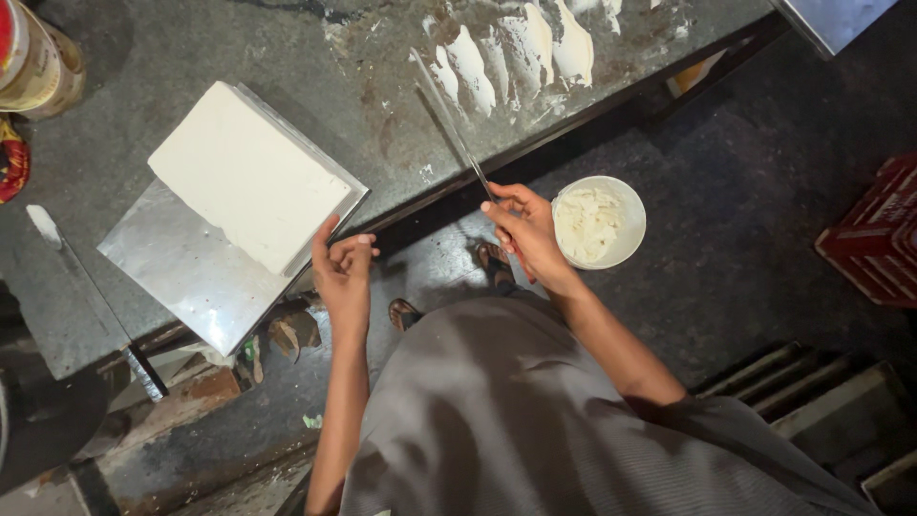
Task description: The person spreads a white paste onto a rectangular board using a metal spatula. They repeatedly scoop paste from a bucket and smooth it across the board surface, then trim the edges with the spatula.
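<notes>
Gripping a long thin knife [457, 134] by its handle, the right hand [523, 229] is closed around it just off the front edge of the dark stone surface [115, 296], with the blade reaching back across that edge toward a row of white slices [516, 48] lying near the far edge. The left hand [342, 268] sits at the front edge with its fingers curled and its fingertips at the near corner of a large white block [244, 177]; whether it pinches a small piece or only touches the block is hard to tell from here. The block rests on a shiny metal sheet [181, 268] whose corner overhangs the front edge. Below the right hand, on the floor, stands a white bowl [600, 222] holding pale shavings. Jars [33, 53] stand at the far left corner.
</notes>
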